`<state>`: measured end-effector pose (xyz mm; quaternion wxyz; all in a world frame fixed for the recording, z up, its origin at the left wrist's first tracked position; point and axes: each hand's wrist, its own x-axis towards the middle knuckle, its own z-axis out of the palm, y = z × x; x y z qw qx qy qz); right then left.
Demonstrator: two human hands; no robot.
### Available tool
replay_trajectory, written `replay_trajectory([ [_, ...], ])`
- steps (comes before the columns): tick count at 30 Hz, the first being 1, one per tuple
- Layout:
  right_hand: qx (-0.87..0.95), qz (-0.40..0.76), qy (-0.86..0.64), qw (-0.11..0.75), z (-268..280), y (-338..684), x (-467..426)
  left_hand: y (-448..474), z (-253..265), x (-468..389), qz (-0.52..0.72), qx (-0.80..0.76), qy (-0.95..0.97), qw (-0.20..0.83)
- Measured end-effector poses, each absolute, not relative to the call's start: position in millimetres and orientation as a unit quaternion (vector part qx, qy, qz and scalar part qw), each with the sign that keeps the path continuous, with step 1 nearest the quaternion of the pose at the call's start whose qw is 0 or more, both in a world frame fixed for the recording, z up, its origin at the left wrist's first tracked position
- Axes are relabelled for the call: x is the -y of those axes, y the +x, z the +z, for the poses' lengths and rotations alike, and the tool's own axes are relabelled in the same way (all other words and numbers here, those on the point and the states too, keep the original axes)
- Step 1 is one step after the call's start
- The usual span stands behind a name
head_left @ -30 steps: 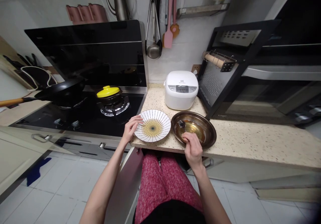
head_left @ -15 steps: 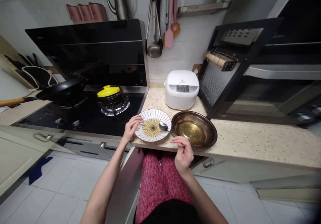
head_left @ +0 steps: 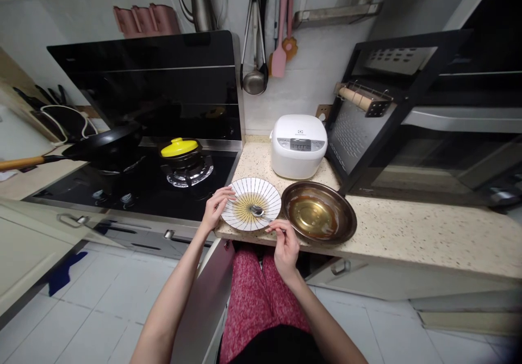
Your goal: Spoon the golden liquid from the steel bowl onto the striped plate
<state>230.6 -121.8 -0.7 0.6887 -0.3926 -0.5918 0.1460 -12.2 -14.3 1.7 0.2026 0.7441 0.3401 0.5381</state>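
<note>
A white plate (head_left: 271,190) with dark radiating lines stands at the counter's front edge, with yellowish liquid in its middle. My left hand (head_left: 217,206) grips the plate's left rim, fingers over the edge. In my right hand (head_left: 285,247) is a metal spoon (head_left: 258,211), pinched by the handle. The spoon's bowl is down in the liquid near the plate's centre. Right beside the plate sits a wide brown metal bowl (head_left: 346,217), with a shiny golden bottom and whitish residue on its inner wall.
Behind the plate and bowl stands a white rice cooker (head_left: 299,152). To the left, a stove (head_left: 155,190) carries a yellow-lidded pot (head_left: 179,148) and a black wok (head_left: 106,141). A dark oven (head_left: 448,157) is at right. An open cabinet door (head_left: 210,288) hangs below the counter.
My right hand has moved left with the spoon, bringing its bowl from the plate's right side down into the liquid near the middle. My left hand stays at the rim.
</note>
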Motion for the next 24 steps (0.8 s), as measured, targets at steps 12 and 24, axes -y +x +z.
replay_trajectory([
  [12,0.586,0.165,-0.403,0.684,-5.7,228.5,118.9,-11.7,2.9,15.2,0.537,-0.340,0.745,0.202],
  [24,0.580,0.168,-0.411,0.683,-7.9,227.1,117.1,-11.7,1.7,13.9,0.541,-0.339,0.742,0.203],
])
